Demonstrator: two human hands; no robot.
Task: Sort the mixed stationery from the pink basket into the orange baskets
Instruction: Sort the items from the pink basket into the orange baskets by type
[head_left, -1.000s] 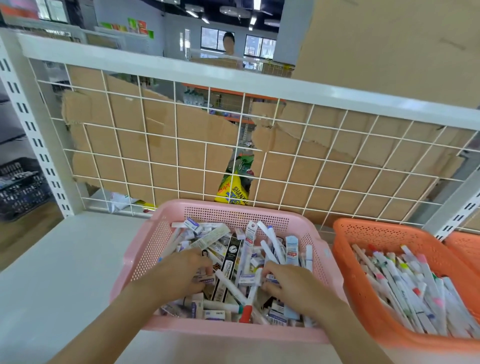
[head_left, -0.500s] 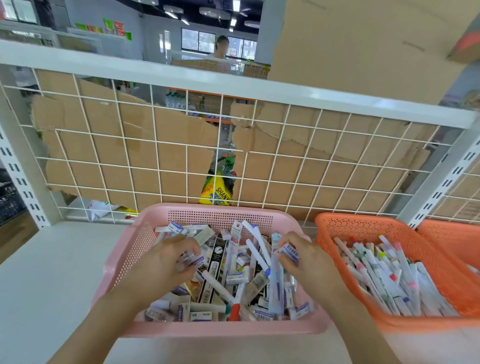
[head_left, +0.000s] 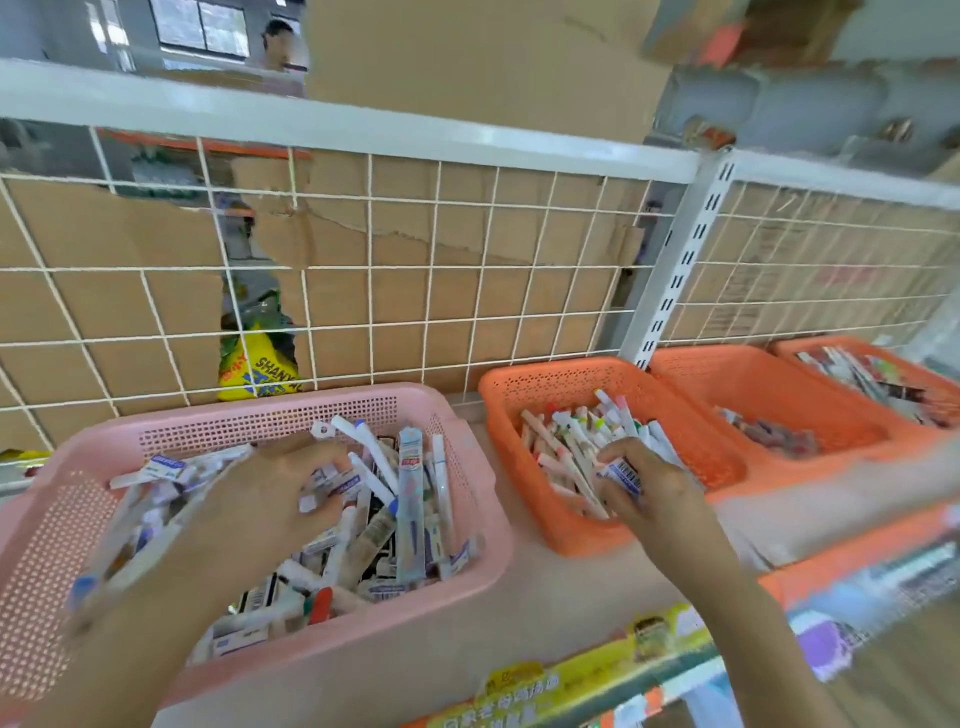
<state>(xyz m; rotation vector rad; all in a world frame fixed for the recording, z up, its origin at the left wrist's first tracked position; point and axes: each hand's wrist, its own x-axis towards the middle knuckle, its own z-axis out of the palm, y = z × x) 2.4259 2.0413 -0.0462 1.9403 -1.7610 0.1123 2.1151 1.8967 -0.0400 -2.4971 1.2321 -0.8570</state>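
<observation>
White barcoded stationery item is pinched by the right hand, lower centre-right, over the nearest orange plastic basket of markers. Left hand grips small white labelled pieces inside the pink plastic basket, lower left.

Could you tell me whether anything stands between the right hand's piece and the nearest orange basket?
Nothing visible does. The right hand holds the barcoded piece just over the nearest orange basket, open-topped, with only white pens below. The left hand grips small pieces in the pink basket.
</observation>
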